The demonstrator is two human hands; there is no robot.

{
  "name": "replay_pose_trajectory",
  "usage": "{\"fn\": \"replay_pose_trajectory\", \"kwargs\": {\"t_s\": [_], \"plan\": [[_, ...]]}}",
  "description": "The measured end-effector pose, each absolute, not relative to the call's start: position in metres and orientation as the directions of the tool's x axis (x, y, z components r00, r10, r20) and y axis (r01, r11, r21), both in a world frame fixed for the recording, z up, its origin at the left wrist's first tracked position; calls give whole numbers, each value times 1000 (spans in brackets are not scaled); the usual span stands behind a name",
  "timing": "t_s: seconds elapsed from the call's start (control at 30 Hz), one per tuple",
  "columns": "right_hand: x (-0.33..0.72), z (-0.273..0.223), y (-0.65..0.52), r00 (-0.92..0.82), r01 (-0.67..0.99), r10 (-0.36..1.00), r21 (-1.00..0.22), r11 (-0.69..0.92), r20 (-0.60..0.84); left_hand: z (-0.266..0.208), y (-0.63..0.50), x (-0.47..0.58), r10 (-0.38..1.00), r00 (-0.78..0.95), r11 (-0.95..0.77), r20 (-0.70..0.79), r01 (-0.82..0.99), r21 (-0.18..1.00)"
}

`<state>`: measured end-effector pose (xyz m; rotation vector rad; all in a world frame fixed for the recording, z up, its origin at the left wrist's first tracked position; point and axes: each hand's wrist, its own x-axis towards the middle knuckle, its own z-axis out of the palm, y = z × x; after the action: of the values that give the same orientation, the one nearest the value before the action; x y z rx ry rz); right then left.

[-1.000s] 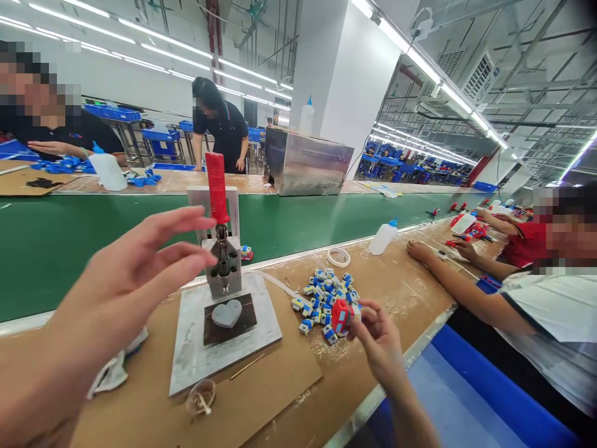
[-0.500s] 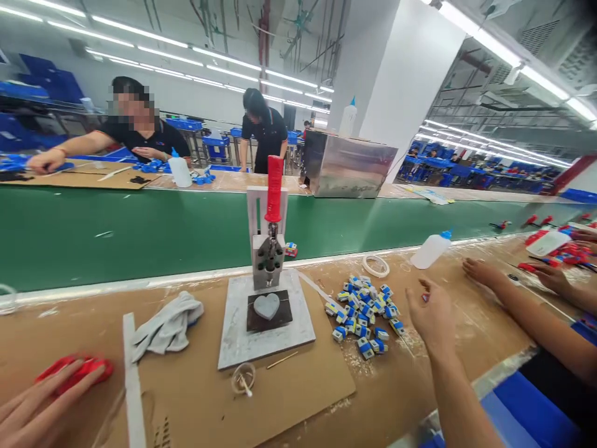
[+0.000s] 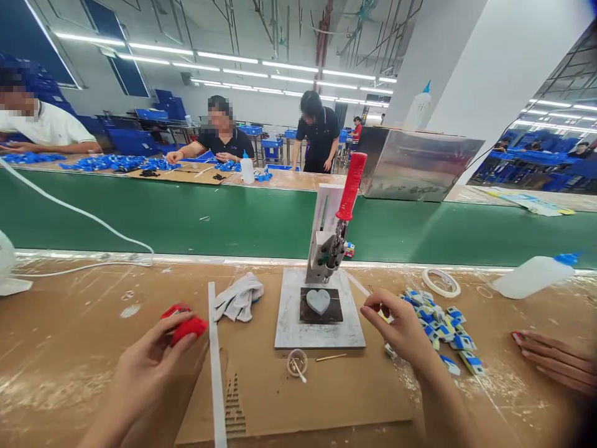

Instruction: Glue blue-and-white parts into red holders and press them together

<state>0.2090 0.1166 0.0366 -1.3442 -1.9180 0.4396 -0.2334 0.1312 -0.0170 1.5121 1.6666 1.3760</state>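
My left hand (image 3: 153, 358) is raised over the left of the bench, with fingers and thumb closed on a red piece (image 3: 189, 326); its exact kind is unclear. My right hand (image 3: 396, 323) hovers right of the hand press, thumb and fingertips pinched together; anything between them is too small to make out. Behind that hand lies a pile of small blue, white and yellow blocks (image 3: 441, 320). The hand press (image 3: 326, 249), with its red handle (image 3: 352, 186) up, stands on a pale base plate (image 3: 291, 323). Beneath its head, a grey heart-shaped block (image 3: 318, 302) rests on a dark pad (image 3: 336, 316).
A grey-white glove (image 3: 240, 297), a white strip (image 3: 215, 373), a small cup with a cotton swab (image 3: 297, 362) and a thin stick (image 3: 331, 358) lie around the press. Rightward are a tape roll (image 3: 441, 283), a squeeze bottle (image 3: 534, 275) and a co-worker's hand (image 3: 555, 354). Behind runs a green belt (image 3: 233, 218).
My left hand has lifted the red piece off the bench and brought it rightward. My right hand has moved from beyond the block pile toward the press. The view has turned left.
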Motion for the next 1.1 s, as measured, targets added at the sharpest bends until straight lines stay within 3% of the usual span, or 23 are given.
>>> {"fn": "replay_pose_trajectory", "kwargs": {"t_s": [0.07, 0.13, 0.27, 0.33, 0.47, 0.6, 0.67, 0.73, 0.83, 0.97, 1.1], "plan": [[217, 38, 112, -251, 660, 926, -649, 377, 282, 5, 126, -202, 944, -319, -68, 83, 59, 996], [226, 43, 108, -268, 686, 933, -633, 360, 239, 27, 129, -167, 968, -252, -71, 4, -256, 964], [260, 49, 98, 49, 779, 930, -596, 192, 364, 51, 147, -110, 998, -58, -12, -17, -466, 884], [277, 50, 91, 42, 808, 962, -576, 127, 271, 51, 156, -95, 999, 21, 45, -39, -500, 865], [282, 40, 81, -148, 870, 984, -486, 84, -96, 34, 160, -87, 988, 95, 155, -124, -510, 846], [272, 28, 78, -156, 935, 952, -351, 56, -264, 22, 146, -95, 984, 97, 179, -151, -441, 879], [270, 32, 76, -159, 940, 956, -335, 70, -247, 20, 140, -101, 988, 90, 154, -128, -409, 899], [264, 46, 74, -207, 915, 968, -379, 141, -139, 19, 138, -107, 990, 91, 133, -108, -350, 927], [230, 75, 74, -420, 800, 907, -454, 392, 43, 15, 139, -111, 995, 80, 68, -53, -202, 977], [157, 84, 79, -710, 626, 704, -454, 634, 5, 12, 139, -111, 992, 127, 8, 2, -76, 997], [123, 51, 90, -717, 602, 697, -492, 629, 14, 8, 132, -113, 986, 167, -7, 14, -41, 999]]}}
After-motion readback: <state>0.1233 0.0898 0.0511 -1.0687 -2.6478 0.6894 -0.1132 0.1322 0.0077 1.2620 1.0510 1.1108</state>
